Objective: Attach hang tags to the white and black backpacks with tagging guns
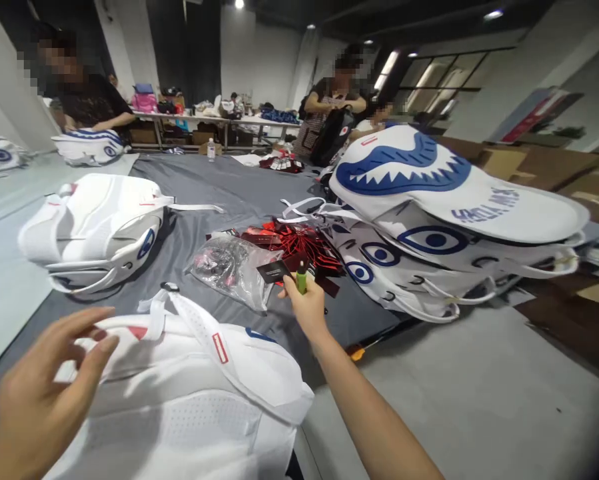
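Note:
A white backpack [179,393] lies closest to me, its padded back and straps facing up. At its top left edge is my left hand [54,380], open, thumb and fingers apart; whether it touches the fabric is unclear. My right hand [305,303] is closed around a small green tool [302,279] with a dark tip, its kind unclear. From the same fingers a black hang tag [273,272] sticks out to the left. Just beyond lies a pile of black and red hang tags [299,243], beside a clear plastic bag [234,267] with dark and red items inside.
Several white backpacks with blue eyes [429,240] are stacked at the right. Another white backpack [99,227] lies at the left on the dark cloth [204,177]. A bottle [210,150] stands farther back. Two people [92,100] handle bags across the table.

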Available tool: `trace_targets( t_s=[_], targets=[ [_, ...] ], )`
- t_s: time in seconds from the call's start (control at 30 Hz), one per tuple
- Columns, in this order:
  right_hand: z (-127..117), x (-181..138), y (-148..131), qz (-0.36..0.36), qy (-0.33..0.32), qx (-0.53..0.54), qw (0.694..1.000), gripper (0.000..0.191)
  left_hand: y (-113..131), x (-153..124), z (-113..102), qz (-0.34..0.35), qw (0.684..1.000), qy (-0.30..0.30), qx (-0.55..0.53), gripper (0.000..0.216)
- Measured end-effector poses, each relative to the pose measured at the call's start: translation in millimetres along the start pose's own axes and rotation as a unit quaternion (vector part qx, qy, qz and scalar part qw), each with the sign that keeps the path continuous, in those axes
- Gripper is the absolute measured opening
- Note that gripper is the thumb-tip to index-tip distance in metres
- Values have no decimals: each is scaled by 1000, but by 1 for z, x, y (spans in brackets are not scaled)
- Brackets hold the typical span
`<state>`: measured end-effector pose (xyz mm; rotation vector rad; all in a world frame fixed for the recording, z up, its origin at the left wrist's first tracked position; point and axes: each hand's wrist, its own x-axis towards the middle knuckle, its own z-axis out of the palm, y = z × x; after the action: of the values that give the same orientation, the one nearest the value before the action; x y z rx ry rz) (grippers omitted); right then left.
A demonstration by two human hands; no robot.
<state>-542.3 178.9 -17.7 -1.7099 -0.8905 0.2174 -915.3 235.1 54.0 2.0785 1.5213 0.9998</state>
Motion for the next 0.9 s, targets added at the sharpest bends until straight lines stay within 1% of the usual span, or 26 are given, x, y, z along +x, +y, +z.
trace_targets(
  t_s=[0.03,0.07,0.1,0.13,0.17,0.2,0.23,0.27,0.3,0.33,0.4,0.43,0.47,0.5,0.53,0.57,0.6,0.67,0.7,0.73,0.77,0.8,0.83,0.87,0.9],
  targets=[
    [0,-15,-11,-100,-9,11,995,20,20,-5,3,-60,992,-81,-80,46],
    [0,-30,-22,-220,-28,19,975,19,37,-8,9,-116,960,-189,-171,57],
    [0,-45,-33,-344,-52,21,937,19,50,-11,18,-166,907,-293,-255,67],
    [1,-58,-42,-450,-78,16,890,23,58,-13,28,-200,850,-365,-324,73],
    [1,-70,-49,-524,-105,4,845,28,62,-14,38,-216,808,-405,-370,73],
    [1,-80,-53,-571,-130,-9,810,33,62,-16,47,-219,789,-411,-401,69],
    [0,-87,-56,-594,-151,-17,790,36,59,-18,55,-213,792,-394,-416,64],
    [0,-92,-57,-593,-162,-15,789,37,55,-21,61,-200,809,-362,-418,59],
    [0,-96,-57,-567,-161,-2,808,36,50,-24,64,-186,831,-323,-413,55],
    [1,-99,-57,-519,-153,18,841,35,46,-28,65,-175,849,-290,-406,52],
    [4,-104,-58,-379,-139,63,913,27,39,-37,64,-159,871,-245,-396,44],
    [6,-107,-60,-309,-151,83,935,22,37,-41,62,-153,876,-233,-395,40],
    [9,-110,-64,-255,-185,97,944,16,36,-46,60,-144,880,-222,-393,36],
    [13,-114,-68,-222,-233,103,941,9,34,-50,59,-129,889,-211,-385,32],
    [16,-118,-72,-206,-277,102,933,9,33,-55,58,-105,903,-197,-367,28],
    [20,-122,-76,-203,-307,96,925,12,31,-60,57,-71,920,-183,-338,25],
    [24,-124,-78,-209,-322,87,919,16,29,-65,55,-26,938,-169,-303,22],
    [31,-125,-80,-233,-318,74,916,17,20,-74,50,87,960,-135,-231,15],
    [35,-124,-79,-242,-305,70,918,14,14,-77,46,143,963,-108,-199,18],
    [39,-121,-78,-247,-294,67,921,12,5,-79,41,189,965,-72,-167,28],
    [43,-116,-77,-248,-283,62,925,12,-4,-80,35,217,967,-27,-128,38],
    [48,-112,-76,-247,-275,54,928,15,-16,-80,28,225,971,21,-81,45],
    [53,-107,-78,-248,-277,41,927,20,-29,-80,22,210,976,59,-24,49],
    [59,-102,-81,-253,-289,23,923,26,-42,-79,16,179,980,82,33,51],
    [65,-97,-86,-263,-313,0,913,32,-55,-78,11,140,983,84,81,54]
  ],
)
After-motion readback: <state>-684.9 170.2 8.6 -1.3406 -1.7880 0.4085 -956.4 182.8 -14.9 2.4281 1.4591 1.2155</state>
